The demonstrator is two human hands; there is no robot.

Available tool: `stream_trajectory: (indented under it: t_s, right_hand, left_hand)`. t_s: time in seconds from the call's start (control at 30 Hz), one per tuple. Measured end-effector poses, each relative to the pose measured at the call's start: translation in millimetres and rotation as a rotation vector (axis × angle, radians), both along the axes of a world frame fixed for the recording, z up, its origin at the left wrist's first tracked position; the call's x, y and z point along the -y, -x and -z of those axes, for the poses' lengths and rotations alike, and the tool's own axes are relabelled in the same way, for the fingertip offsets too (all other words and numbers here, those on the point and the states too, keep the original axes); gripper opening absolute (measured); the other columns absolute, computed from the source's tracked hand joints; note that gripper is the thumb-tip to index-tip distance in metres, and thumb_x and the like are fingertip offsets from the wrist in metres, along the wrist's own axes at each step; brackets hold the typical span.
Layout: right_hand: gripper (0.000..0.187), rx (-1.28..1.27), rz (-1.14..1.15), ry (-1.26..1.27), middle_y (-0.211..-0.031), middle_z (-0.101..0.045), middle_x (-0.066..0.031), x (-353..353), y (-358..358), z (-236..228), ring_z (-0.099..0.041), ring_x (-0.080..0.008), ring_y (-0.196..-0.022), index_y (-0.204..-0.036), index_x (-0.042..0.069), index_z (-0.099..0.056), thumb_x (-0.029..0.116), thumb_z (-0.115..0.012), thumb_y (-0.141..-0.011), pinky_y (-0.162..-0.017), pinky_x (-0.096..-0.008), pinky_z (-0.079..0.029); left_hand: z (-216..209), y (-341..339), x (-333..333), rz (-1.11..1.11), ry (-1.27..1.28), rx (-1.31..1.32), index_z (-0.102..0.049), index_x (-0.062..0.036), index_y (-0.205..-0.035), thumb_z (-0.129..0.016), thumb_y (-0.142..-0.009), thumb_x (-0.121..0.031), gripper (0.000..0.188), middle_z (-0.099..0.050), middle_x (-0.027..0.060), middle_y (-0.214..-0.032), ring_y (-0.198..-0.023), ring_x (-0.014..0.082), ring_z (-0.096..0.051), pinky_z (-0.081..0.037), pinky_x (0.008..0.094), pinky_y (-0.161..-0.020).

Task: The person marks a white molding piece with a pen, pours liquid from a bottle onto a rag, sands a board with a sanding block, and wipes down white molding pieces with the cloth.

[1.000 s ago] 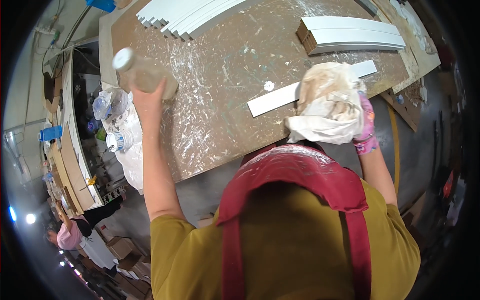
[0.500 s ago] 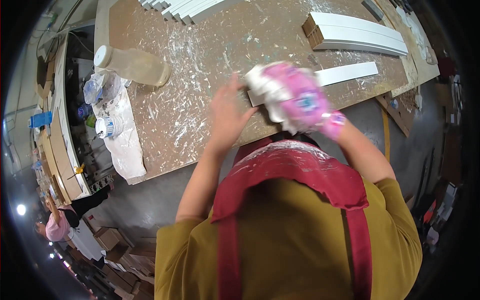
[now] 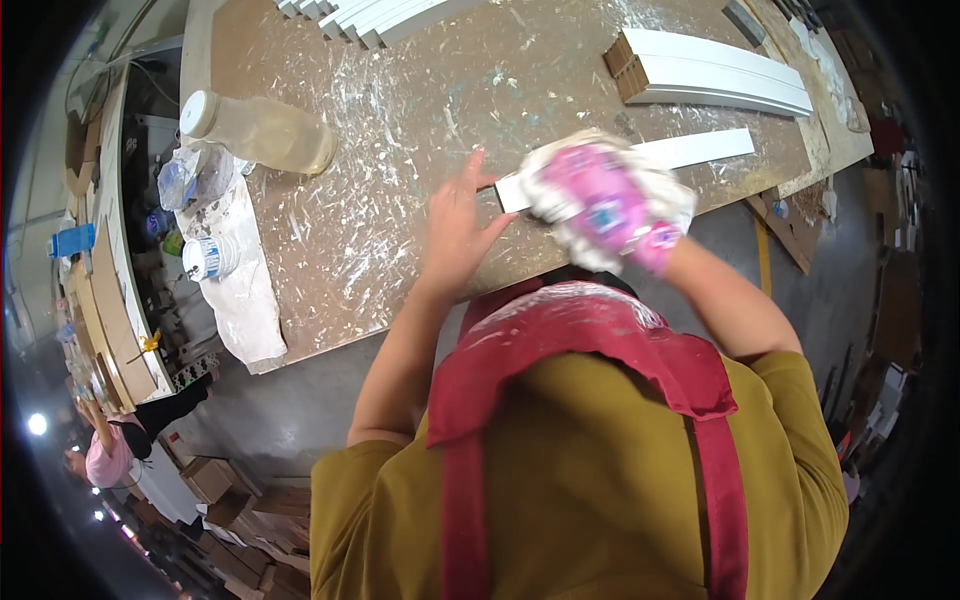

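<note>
A white strip [image 3: 697, 149] lies across the near part of the worktable. My bare left hand [image 3: 458, 225] is at its left end, thumb at the near edge and a finger at the far edge, holding it between them; another finger stretches out past it. Over the strip's middle is my right hand [image 3: 600, 205], in a pink patterned glove and closed on a crumpled white cloth [image 3: 668, 190]. Cloth and glove are blurred and hide that stretch of the strip. The fingertips inside the glove are hidden.
Stacked white strips [image 3: 715, 72] lie at the far right, and more white strips [image 3: 400, 18] at the far edge. On the left stand a capped jar [image 3: 265, 132] of cloudy liquid and a small white tub [image 3: 205, 258] on stained paper [image 3: 245, 315]. Another person [image 3: 110, 455] is far left.
My right hand with the cloth has shifted slightly right along the strip, baring more of its left end. My left hand's fingers have come to the strip's end.
</note>
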State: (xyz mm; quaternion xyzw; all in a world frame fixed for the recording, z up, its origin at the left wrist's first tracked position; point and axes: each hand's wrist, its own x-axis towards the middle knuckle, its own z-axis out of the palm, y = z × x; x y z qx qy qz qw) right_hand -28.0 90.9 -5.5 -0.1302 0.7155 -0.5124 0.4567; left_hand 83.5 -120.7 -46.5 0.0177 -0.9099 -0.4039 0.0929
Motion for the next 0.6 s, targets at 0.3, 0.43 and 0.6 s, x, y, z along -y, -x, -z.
stream_trajectory:
  t_s: [0.3,0.43,0.6]
  right_hand:
    - [0.017,-1.247,-0.15,-0.103,-0.091,-0.062,-0.013,-2.2,-13.7,21.6,-0.061,-0.0286,-0.088,-0.095,0.008,-0.061,0.018,-0.055,-0.083,-0.081,-0.0408,-0.049]
    - [0.019,-1.308,-0.198,-0.542,-0.095,-0.062,-0.0096,-39.5,16.3,29.2,-0.062,-0.0233,-0.085,-0.1,0.008,-0.059,0.019,-0.051,-0.087,-0.077,-0.0377,-0.051]
    - [0.02,-1.34,0.379,-0.783,-0.093,-0.061,-0.0108,-232.9,113.5,31.1,-0.06,-0.0189,-0.074,-0.104,0.008,-0.058,0.019,-0.053,-0.089,-0.062,-0.0331,-0.051]
  left_hand:
    - [5.4,14.4,-10.5,0.074,0.2,0.01,-0.06,-0.0074,-0.118,-0.075,-0.068,-0.013,0.052,-0.056,0.0136,-0.115,-0.106,0.0332,-0.051,-0.037,0.0424,-0.092]
    - [-4.6,11.2,-6.1,0.093,0.168,0.036,-0.06,-0.0052,-0.117,-0.073,-0.072,-0.009,0.048,-0.055,0.0141,-0.116,-0.108,0.0329,-0.05,-0.038,0.0411,-0.095]
    - [-13.3,16.0,-14.1,0.086,0.203,0.076,-0.059,-0.0037,-0.117,-0.073,-0.073,-0.009,0.047,-0.054,0.0147,-0.116,-0.107,0.0325,-0.049,-0.039,0.04,-0.094]
